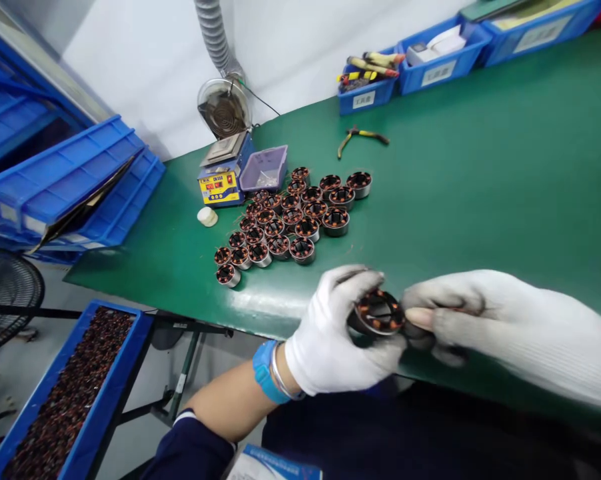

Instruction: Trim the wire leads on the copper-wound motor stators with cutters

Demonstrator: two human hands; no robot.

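A motor stator [386,328], a dark metal ring with copper coils around its inside, is held tilted above the near edge of the green table. My left hand [333,343], in a white glove, wraps round it from the left. At the ring's right side is my gloved right hand [455,317], thumb and fingers pinched together; a bare thumb tip shows through the glove. Whatever lies in that pinch is too small or hidden to tell. Several similar stators [291,217] stand in a cluster on the table beyond my left hand.
Yellow-handled pliers [361,133] lie farther back, near blue tool bins [368,99]. A blue-and-yellow machine [223,187], a purple tray [265,170] and a white round item [207,217] flank the stators. Below left is a blue crate [88,393] of small dark parts.
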